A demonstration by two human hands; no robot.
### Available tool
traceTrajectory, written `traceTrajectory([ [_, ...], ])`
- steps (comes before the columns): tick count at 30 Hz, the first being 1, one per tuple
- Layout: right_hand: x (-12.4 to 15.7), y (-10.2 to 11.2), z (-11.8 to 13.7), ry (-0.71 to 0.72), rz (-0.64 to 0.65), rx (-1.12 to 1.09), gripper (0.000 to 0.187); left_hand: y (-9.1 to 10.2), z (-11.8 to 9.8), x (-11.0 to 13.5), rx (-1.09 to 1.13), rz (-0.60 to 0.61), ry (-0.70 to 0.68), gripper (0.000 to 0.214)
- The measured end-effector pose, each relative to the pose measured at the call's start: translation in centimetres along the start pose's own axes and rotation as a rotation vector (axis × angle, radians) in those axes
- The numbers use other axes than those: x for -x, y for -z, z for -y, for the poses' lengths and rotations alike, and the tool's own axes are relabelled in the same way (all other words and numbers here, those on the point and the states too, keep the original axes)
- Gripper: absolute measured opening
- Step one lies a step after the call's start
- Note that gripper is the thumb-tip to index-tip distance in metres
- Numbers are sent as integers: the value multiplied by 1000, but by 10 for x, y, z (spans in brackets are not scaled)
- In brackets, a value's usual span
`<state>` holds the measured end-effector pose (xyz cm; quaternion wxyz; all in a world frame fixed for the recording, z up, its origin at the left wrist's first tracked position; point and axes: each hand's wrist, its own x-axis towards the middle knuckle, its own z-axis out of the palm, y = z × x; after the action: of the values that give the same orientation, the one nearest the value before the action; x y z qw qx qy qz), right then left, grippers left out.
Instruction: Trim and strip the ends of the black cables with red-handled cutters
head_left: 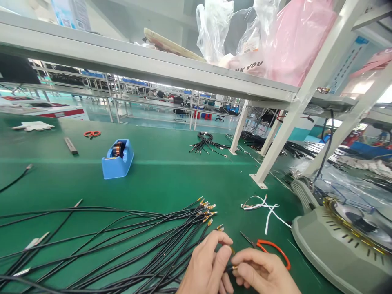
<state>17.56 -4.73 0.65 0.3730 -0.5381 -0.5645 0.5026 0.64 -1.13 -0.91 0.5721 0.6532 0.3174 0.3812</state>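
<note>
Fingers (218, 250) of both your hands are pinched narrow, holding a black cable (229, 268) by its brass-tipped end (235, 267), low in the view and over the green bench (159, 179). Your right hand (260, 271) grips the cable near the tip between thumb and fingers. Your left hand (203, 263) closes just beside it, though what its fingertips press is partly hidden. Just left of your hands, a bundle of similar cables (128, 241) fans across the bench, with their brass terminals (206, 210) bunched at the end nearest you. Orange-handled snips (272, 249) lie open just right of your right hand, near a tangle of white cord (263, 208), and a grey machine (339, 249) stands farther right. Ahead sit a blue tape dispenser (118, 161) holding a copper roll, orange scissors (92, 134), a white glove (33, 126) and a coil of black cable (208, 143), the coil near the legs of a metal shelf (122, 53) loaded with plastic bags (214, 28).
</note>
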Motion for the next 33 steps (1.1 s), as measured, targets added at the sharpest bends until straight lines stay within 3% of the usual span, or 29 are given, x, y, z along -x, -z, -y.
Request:
traceTrajectory([
  [5, -6, -12, 0, -133, -8, -162, 52, 2, 3, 1, -97, 52, -58, 33],
  [9, -5, -12, -3, -159, 39, -209, 48, 1, 3, 2, -60, 73, 0, 34],
  [16, 10, -3, -2, -138, 81, -242, 30, -3, -3, 4, -51, 1, 6, 30],
  [21, 14, 0, -1, -92, 110, -306, 29, -3, -7, 4, -64, -5, 27, 32],
  [26, 12, 6, -1, -4, -5, -285, 21, -2, -7, 1, -102, 23, 59, 35],
  [33, 11, 12, -2, 179, -315, 102, 17, -1, -3, -1, -86, 39, 88, 36],
])
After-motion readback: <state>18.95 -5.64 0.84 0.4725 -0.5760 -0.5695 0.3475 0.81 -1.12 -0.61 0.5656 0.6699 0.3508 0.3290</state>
